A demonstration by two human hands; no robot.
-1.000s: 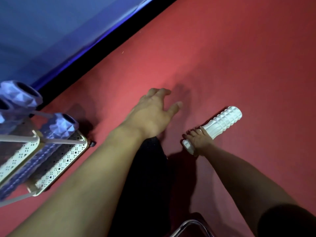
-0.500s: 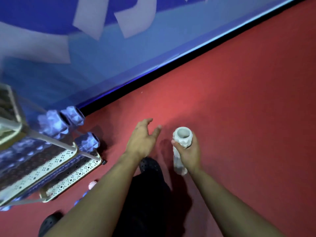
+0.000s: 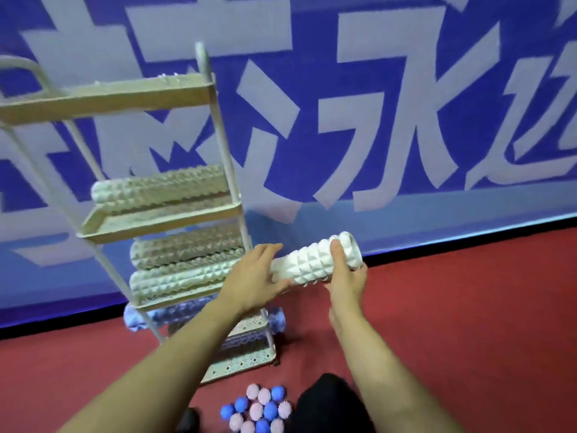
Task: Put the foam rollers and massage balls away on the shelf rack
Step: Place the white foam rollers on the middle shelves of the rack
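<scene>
Several shelved: foam rollers lay on the shelf rack tiers.
In hand: our left hand and right hand fingers clasped the white roller beside the rack.
Left: massage balls sat on the floor.

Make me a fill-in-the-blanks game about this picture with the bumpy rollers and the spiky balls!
1. The white foam roller is held by ____ hands, the left hand and the right hand.
2. The pile of massage balls lies on the ____ floor.
3. The massage balls are pink and ____.
4. The shelf rack stands in front of a blue ____ with big white characters.

Missing words: two; red; blue; wall
</scene>
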